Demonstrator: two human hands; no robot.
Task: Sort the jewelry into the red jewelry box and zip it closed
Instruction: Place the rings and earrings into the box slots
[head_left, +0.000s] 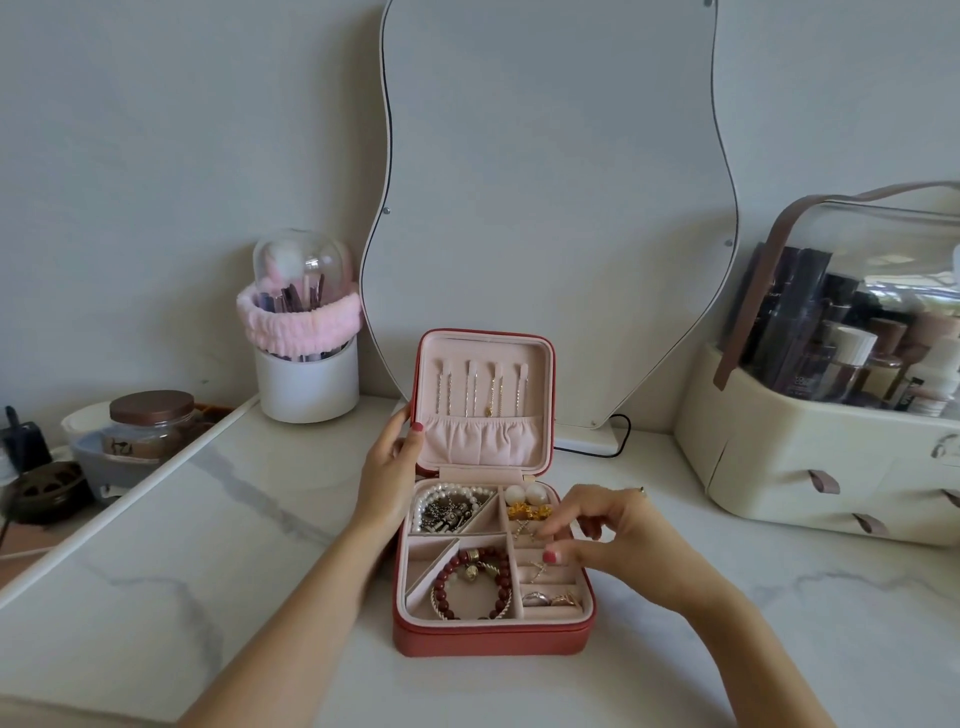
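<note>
A: Where did the red jewelry box (493, 636) sit?

B: On the marble surface (208, 545), open, directly under both hands. Left hand (389, 467) had its grip clamped on the lid's (483, 405) left edge, apparently to keep it upright and the trays exposed.

A: Right hand (613, 535)?

B: Over the ring slots, thumb and forefinger pinched together; whether they enclosed a small piece, cannot tell. Pearls (452, 493) lay left of that grip, the red bead bracelet (472, 582) below-left, rings (550, 598) just beneath. Zip not yet closed

Red jewelry box (488, 636) open, left hand (387, 480) on lid, right hand (618, 540) over ring slots
</note>
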